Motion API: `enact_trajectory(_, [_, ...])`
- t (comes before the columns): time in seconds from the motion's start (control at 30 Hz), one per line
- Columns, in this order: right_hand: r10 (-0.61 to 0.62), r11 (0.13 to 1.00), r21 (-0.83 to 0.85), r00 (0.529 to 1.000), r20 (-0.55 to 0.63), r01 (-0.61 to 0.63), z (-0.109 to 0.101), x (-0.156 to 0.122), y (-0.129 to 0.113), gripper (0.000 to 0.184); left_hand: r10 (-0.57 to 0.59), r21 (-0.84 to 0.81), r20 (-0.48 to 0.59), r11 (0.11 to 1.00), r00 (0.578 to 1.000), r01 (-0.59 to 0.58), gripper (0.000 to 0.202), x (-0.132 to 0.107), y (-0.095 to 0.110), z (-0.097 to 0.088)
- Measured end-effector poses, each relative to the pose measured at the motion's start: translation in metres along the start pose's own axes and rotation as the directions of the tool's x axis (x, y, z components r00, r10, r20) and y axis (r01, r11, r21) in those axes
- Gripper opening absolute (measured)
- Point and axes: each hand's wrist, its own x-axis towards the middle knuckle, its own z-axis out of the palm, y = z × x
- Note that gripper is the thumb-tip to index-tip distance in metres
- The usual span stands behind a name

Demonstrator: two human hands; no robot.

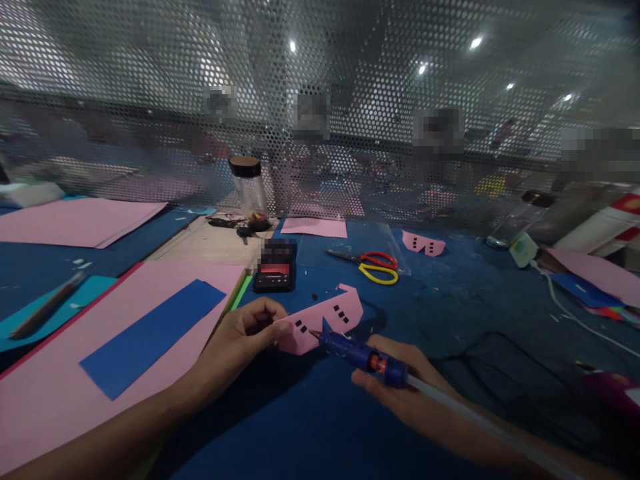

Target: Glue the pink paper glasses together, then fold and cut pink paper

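Note:
My left hand (247, 333) is closed in a pinch on the near end of a pink paper cutout (330, 317) with small black squares on it. It holds the cutout just above the blue table. My right hand (400, 387) grips a blue glue gun (357, 353) with a clear glue stick sticking out the back. The gun's tip touches the cutout's lower edge close to my left fingers.
Red and yellow scissors (375, 265) lie beyond the cutout, a phone (275, 267) to their left. A large pink sheet with a blue strip (150, 333) lies at left. A jar (249, 187) stands by the perforated metal screen (320, 100). Another pink cutout (424, 244) lies farther back.

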Motion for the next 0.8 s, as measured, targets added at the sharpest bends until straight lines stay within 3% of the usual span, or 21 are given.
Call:
enact_trajectory(0.1, [0.095, 0.988, 0.12, 0.995, 0.009, -0.096, 0.004, 0.0, 0.006, 0.025, -0.007, -0.01, 0.0, 1.0, 1.0, 0.007, 0.029, 0.0, 0.0, 0.0])
enact_trajectory(0.23, [0.222, 0.94, 0.238, 0.969, 0.108, -0.242, 0.009, 0.001, 0.016, 0.028, -0.003, -0.001, 0.002, 1.0, 1.0, 0.003, 0.027, -0.001, -0.001, 0.0])
enact_trajectory(0.37, [0.212, 0.923, 0.289, 0.962, 0.175, -0.256, 0.003, 0.005, 0.015, 0.029, -0.005, 0.001, 0.019, 1.0, 1.0, 0.005, 0.026, -0.001, -0.002, 0.0])
enact_trajectory(0.6, [0.056, 0.873, 0.45, 0.955, 0.29, -0.188, -0.01, 0.009, 0.009, 0.028, 0.014, 0.0, 0.061, 1.0, 0.998, -0.014, 0.026, 0.0, -0.003, -0.001])
enact_trajectory(0.8, [0.003, 0.845, 0.515, 0.964, 0.265, -0.144, -0.024, 0.011, 0.011, 0.031, 0.01, -0.001, 0.087, 1.0, 0.996, -0.01, 0.028, -0.002, -0.004, 0.0])
